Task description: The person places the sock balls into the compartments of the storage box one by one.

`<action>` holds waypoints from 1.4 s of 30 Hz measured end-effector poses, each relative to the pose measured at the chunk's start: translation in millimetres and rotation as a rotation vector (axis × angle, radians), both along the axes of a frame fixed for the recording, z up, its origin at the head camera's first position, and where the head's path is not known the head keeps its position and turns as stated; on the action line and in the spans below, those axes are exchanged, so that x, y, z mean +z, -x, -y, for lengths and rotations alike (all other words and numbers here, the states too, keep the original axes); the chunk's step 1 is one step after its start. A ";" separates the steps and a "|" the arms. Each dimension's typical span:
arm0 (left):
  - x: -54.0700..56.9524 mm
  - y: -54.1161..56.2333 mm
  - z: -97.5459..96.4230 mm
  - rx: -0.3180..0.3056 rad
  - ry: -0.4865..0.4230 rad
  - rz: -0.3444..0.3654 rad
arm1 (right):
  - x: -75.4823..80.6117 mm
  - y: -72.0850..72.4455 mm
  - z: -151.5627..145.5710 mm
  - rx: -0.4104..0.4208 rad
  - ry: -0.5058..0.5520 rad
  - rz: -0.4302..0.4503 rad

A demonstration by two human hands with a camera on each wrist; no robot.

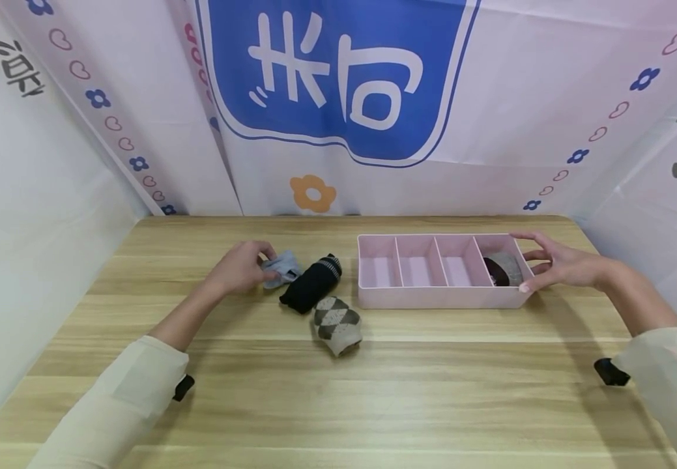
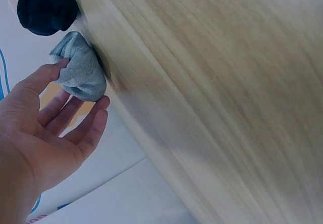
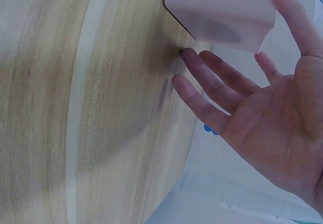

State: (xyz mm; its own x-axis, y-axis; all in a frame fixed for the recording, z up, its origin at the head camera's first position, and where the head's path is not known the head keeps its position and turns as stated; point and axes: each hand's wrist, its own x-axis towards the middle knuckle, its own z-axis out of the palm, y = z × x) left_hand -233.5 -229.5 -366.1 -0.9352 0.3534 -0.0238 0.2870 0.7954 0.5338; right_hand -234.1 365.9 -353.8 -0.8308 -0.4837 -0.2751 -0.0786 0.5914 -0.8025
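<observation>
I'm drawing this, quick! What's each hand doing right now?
Left hand: closed, pinching the grey sock.
Right hand: open, touching the end of the pink box.

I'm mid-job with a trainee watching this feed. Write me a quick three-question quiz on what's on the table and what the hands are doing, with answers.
1. How many cloth bundles are outside the pink box? A) two B) three C) four
2. True or false: the left hand is holding the grey bundle.
3. Fill the gap: in the head view, the only compartment with something in it is the ____ one.

Key
1: B, namely the grey bundle, the black bundle and the diamond-patterned bundle.
2: True.
3: Rightmost; a grey-and-brown bundle sits there.
</observation>
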 end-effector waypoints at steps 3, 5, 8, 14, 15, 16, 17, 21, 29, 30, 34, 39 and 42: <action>-0.3 0.0 2.5 0.014 -0.016 0.003 | 0.4 -0.2 0.5 0.002 0.003 0.003; -0.3 -0.2 3.9 0.022 -0.031 0.012 | 0.9 -0.4 0.8 0.004 0.003 0.004; 0.3 -0.3 5.6 0.035 -0.053 0.016 | 1.9 -0.8 0.9 0.001 -0.001 0.006; 2.3 0.4 6.7 0.049 -0.103 0.013 | 2.8 -1.0 0.1 0.004 -0.010 0.003; 2.7 0.4 6.4 0.050 -0.114 0.017 | 2.6 -0.9 0.0 0.006 -0.008 0.003; 2.7 0.7 6.4 0.051 -0.123 0.019 | 2.3 -0.7 -0.2 0.007 -0.008 0.003; 2.9 0.6 6.3 0.054 -0.132 0.023 | 2.0 -0.4 -0.3 0.007 -0.007 0.003; 3.3 0.0 6.2 0.065 -0.165 0.039 | 1.2 0.1 -0.6 0.003 -0.002 0.005; 2.4 0.7 7.3 0.058 -0.184 0.025 | 1.4 -0.3 -1.1 -0.002 0.002 0.013; 2.6 0.8 7.2 0.053 -0.190 0.023 | 1.3 -0.3 -1.0 -0.002 0.003 0.013; 5.1 0.6 6.2 0.031 -0.217 0.017 | 1.5 -0.6 -1.1 -0.001 0.004 0.007; 9.6 -1.4 5.9 0.015 -0.234 0.011 | 1.5 -0.6 -0.4 0.003 0.001 0.003; 11.3 -2.1 4.6 0.003 -0.243 0.007 | 1.4 -0.7 -0.7 0.002 -0.002 0.009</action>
